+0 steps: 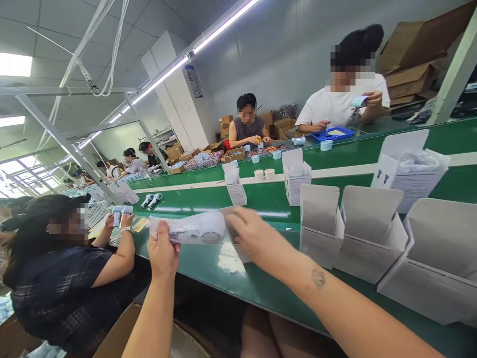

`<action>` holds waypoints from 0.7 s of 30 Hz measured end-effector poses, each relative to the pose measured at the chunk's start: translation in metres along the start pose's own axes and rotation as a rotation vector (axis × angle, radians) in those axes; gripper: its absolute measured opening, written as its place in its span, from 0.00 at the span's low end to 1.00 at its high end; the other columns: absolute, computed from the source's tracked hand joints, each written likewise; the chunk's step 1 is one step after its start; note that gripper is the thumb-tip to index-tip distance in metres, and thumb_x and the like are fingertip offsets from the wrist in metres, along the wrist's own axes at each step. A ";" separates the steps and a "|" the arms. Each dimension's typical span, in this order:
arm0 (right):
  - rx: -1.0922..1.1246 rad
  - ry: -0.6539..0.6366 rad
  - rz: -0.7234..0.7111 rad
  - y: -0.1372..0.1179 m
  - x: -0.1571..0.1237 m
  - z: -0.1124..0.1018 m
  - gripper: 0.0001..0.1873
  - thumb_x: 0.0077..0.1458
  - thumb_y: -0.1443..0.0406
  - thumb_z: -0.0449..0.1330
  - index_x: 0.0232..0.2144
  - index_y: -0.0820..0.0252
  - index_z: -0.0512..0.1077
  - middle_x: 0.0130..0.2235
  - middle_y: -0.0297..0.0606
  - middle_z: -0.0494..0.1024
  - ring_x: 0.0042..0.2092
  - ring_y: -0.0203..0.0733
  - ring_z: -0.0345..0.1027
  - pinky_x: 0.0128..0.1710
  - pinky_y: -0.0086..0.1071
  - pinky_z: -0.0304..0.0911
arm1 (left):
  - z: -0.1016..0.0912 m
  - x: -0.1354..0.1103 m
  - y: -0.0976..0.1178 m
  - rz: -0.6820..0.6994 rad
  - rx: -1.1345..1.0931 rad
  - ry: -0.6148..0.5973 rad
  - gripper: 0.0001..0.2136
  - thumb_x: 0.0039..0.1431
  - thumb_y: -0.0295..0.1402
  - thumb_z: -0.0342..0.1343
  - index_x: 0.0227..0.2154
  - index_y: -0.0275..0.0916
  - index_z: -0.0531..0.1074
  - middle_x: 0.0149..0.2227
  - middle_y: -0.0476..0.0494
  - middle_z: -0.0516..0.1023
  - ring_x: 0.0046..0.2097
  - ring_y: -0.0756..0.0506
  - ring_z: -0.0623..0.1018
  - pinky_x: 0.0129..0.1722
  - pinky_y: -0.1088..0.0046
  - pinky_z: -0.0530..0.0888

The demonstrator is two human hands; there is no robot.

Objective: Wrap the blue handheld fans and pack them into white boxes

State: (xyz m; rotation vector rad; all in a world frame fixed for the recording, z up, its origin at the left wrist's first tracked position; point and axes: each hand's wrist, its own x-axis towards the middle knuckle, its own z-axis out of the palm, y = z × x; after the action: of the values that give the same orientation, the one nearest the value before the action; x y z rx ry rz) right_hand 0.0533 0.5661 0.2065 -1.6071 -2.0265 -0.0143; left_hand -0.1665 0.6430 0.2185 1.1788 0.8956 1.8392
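My left hand is closed round the narrow end of a handheld device in a clear plastic bag. The bagged device lies level above the bench, its wide rounded end pointing right. My right hand, slightly blurred, reaches in from the right with its fingers stretched and apart. It is at the upper part of an open white box, which it partly hides; whether the fingers press on the box is unclear. To the right of this hand, open white boxes stand in a row.
A green conveyor runs across, carrying more boxes, two small round tubs and two handheld devices. A co-worker sits close on my left, holding a light-blue part. Others work opposite. A cardboard box stands low beside me.
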 end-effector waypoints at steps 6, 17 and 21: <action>0.286 -0.266 0.008 0.058 -0.002 0.001 0.42 0.40 0.70 0.69 0.57 0.44 0.63 0.68 0.39 0.42 0.68 0.65 0.34 0.62 0.62 0.43 | 0.024 0.005 -0.007 -0.059 -0.040 -0.040 0.20 0.45 0.48 0.66 0.28 0.37 0.66 0.21 0.57 0.65 0.18 0.57 0.64 0.11 0.84 0.55; 0.576 -0.248 -0.204 0.079 0.053 0.043 0.29 0.42 0.67 0.66 0.50 0.55 0.70 0.62 0.41 0.53 0.54 0.48 0.63 0.52 0.38 0.62 | 0.055 0.032 -0.032 -0.268 -0.003 -0.116 0.23 0.38 0.47 0.69 0.29 0.37 0.67 0.21 0.57 0.66 0.17 0.57 0.63 0.11 0.83 0.52; 0.674 -0.228 -0.272 0.081 0.059 0.053 0.32 0.43 0.68 0.65 0.53 0.54 0.67 0.59 0.40 0.61 0.59 0.52 0.56 0.58 0.42 0.57 | 0.042 0.040 -0.041 -0.229 0.108 -0.074 0.22 0.43 0.50 0.65 0.29 0.38 0.66 0.20 0.57 0.63 0.17 0.57 0.60 0.11 0.82 0.52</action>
State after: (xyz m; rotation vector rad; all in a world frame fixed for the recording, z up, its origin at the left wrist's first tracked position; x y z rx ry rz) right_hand 0.0972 0.6601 0.1607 -0.9379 -2.0846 0.7021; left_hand -0.1300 0.7037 0.2130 1.1507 1.0520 1.5714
